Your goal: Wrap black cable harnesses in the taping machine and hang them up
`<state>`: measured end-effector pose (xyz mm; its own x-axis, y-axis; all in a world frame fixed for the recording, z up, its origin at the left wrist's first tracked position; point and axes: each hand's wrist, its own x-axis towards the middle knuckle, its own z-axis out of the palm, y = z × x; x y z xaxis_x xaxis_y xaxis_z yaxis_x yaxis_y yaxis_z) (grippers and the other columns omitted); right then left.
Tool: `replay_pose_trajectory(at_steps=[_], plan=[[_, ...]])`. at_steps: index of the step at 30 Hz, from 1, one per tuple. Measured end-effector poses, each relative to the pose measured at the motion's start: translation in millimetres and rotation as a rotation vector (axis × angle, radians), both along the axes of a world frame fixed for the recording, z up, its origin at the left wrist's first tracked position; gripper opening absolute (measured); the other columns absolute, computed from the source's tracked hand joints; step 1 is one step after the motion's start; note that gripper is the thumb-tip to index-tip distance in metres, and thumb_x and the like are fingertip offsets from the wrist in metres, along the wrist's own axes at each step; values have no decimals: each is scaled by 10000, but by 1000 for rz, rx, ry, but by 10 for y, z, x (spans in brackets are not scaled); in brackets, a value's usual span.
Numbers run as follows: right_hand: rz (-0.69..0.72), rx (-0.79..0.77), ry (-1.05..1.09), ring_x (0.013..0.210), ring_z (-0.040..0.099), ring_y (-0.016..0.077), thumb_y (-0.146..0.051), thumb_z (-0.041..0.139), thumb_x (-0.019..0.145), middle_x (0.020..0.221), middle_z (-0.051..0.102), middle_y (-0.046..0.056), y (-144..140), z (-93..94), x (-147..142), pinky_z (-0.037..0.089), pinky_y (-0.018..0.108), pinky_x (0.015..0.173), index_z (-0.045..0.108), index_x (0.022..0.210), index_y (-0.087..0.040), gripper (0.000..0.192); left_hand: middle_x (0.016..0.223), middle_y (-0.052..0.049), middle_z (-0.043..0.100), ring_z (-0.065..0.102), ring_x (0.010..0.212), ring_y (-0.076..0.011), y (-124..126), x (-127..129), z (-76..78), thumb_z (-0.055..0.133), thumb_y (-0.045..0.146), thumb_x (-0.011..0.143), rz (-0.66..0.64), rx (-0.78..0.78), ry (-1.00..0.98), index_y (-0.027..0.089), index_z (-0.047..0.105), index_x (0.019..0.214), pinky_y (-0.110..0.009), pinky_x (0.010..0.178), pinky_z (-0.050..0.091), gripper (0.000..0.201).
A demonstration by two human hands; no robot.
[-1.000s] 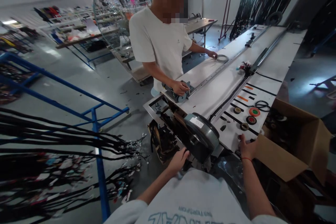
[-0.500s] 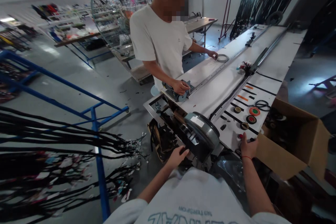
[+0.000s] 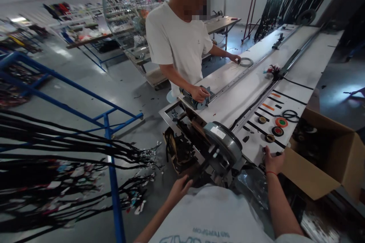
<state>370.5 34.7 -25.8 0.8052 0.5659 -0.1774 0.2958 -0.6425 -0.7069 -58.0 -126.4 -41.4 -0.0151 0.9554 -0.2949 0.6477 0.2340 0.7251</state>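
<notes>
My left hand (image 3: 179, 190) is low in front of my body, fingers curled around the end of a dark crank handle (image 3: 201, 168). That handle reaches down and left from a grey round drum (image 3: 224, 136) at the table's near end. My right hand (image 3: 274, 162) grips the near right corner of the long white table (image 3: 245, 102). Its thumb lies on top, at a small dark and red piece, perhaps a button, mostly covered; the other fingers are at the edge, partly hidden. Black cords (image 3: 251, 108) run from the drum along a metal rail.
Tape rolls (image 3: 281, 122), black-handled scissors (image 3: 290, 115) and short black and orange strips lie on the table's right side. An open cardboard box (image 3: 316, 174) stands right. Across the table, a co-worker (image 3: 179, 41) touches a clamp and a ring. A blue rack (image 3: 114, 182) with black cords stands left.
My left hand has moved down and left, and the dark handle now points that way. My right thumb now covers most of the red piece. The co-worker's hands stay about where they were.
</notes>
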Motion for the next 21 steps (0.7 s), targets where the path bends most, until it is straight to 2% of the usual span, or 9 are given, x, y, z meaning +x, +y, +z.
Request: replay_pose_trajectory(at_steps=[4,9,13,17,21], plan=[[10,4,-9,1179,566,421,-616,694,715,1303,590,247,6,-16,8,454,477,961,501,1345,-127,821,870,-88,726,651,823,-223,127,150,83,323,718,889,56,58,-43,180,665,933,-300,806,520,640],[14,-10,-3,1197,553,437,-616,695,720,1329,566,276,9,3,8,441,500,976,484,1377,-95,864,785,-58,693,629,747,-195,350,349,215,339,616,917,20,41,-8,200,619,859,-279,753,485,505],[40,10,-19,1189,558,420,-603,688,736,1321,569,273,-3,26,-4,436,500,988,475,1381,-80,857,833,-74,697,643,808,-219,496,480,292,341,585,907,17,49,8,205,600,874,-309,778,477,461],[44,-30,-36,1206,549,410,-621,661,779,1353,542,279,-20,45,-26,431,486,999,429,1427,-87,871,873,-90,690,638,849,-232,604,582,301,312,642,897,77,82,-47,205,587,899,-341,822,466,516],[71,-69,-45,1259,500,431,-652,618,808,1397,483,314,-29,47,-40,403,509,1027,361,1458,-63,915,687,-35,576,539,672,-181,656,664,268,237,829,831,109,5,-239,205,521,748,-309,673,425,691]])
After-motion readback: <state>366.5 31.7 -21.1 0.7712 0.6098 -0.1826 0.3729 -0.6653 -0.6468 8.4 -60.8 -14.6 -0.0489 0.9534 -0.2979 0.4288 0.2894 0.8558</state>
